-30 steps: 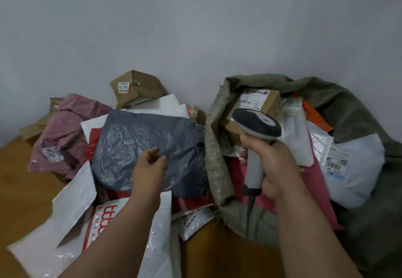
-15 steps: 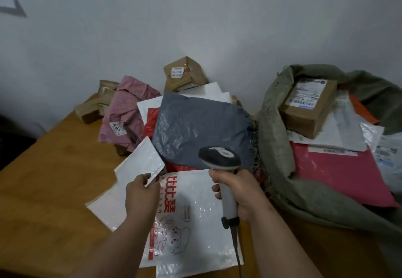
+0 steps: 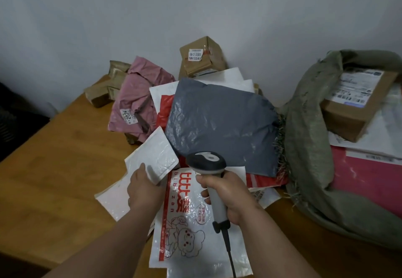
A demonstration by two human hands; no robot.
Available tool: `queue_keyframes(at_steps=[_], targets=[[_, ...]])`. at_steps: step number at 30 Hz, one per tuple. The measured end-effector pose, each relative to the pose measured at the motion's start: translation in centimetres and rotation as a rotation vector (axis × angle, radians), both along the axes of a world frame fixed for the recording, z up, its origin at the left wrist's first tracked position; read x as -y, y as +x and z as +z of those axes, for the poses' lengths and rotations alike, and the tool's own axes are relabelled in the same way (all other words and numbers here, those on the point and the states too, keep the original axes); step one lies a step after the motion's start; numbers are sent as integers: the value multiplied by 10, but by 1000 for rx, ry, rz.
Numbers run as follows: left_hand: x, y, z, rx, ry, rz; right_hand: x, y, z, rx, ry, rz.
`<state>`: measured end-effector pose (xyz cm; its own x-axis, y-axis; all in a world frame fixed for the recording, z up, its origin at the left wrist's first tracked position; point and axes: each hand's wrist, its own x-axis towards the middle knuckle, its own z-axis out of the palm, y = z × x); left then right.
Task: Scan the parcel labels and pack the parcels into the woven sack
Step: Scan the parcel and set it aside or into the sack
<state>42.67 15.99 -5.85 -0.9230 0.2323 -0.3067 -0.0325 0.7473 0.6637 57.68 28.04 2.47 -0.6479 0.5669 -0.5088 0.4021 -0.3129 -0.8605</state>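
My right hand grips a grey and white barcode scanner by its handle, head pointing away over the parcel pile. My left hand pinches the near corner of a small white bubble mailer, lifting it off a larger white mailer. Under both hands lies a white bag with red print and a bear drawing. Behind it sits a dark grey poly bag. The green woven sack lies open at the right with a labelled cardboard box and a pink mailer inside.
A crumpled pink bag and small brown boxes lie at the back left, and a taped cardboard box stands against the white wall. The wooden table ends at the left, with a dark object beyond that edge.
My view swung left, away from the sack. The scanner came from over the sack to above the pile. My left hand left the grey bag and took hold of the small white mailer.
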Motion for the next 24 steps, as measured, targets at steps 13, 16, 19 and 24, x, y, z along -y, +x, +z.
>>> queue_keyframes(at_steps=[13,16,19,24], targets=[[10,-52,-21,-120,172,-2,16,-35,-21,58,-11,-96],[19,-67,1,-110,434,161,28,-42,-14,40,-14,-140],[28,-82,28,94,730,238,39,-50,-2,4,7,-157],[44,-95,61,339,885,182,60,-56,24,-46,104,-145]])
